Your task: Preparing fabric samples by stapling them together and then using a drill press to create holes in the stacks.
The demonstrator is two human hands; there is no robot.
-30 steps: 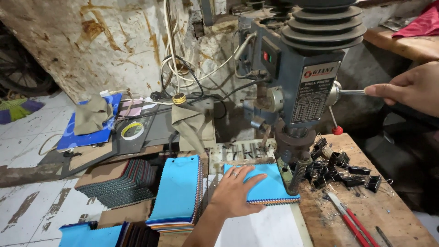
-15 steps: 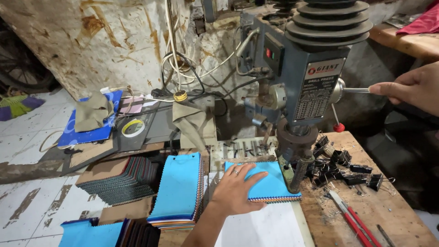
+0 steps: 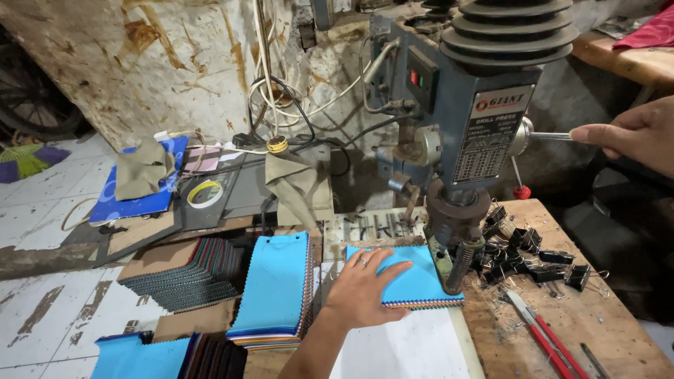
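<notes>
My left hand (image 3: 361, 288) lies flat, fingers spread, pressing on a stack of fabric swatches with a blue top sheet (image 3: 421, 281) under the spindle of a grey-blue drill press (image 3: 456, 133). My right hand (image 3: 632, 133) grips the metal feed lever (image 3: 551, 137) on the machine's right side. The stack rests on a white sheet (image 3: 414, 347) on the wooden bench (image 3: 597, 330). The drill bit itself is hidden behind the column and spring.
Another blue-topped swatch stack (image 3: 277, 291) and a dark fanned stack (image 3: 186, 274) sit left of my hand. Several black binder clips (image 3: 533, 256) and red-handled tools (image 3: 544, 333) lie on the right. A tape roll (image 3: 205, 194), rags and cables are behind.
My left hand has shifted slightly on the blue stack. My right hand stays on the lever. The view has moved a little closer.
</notes>
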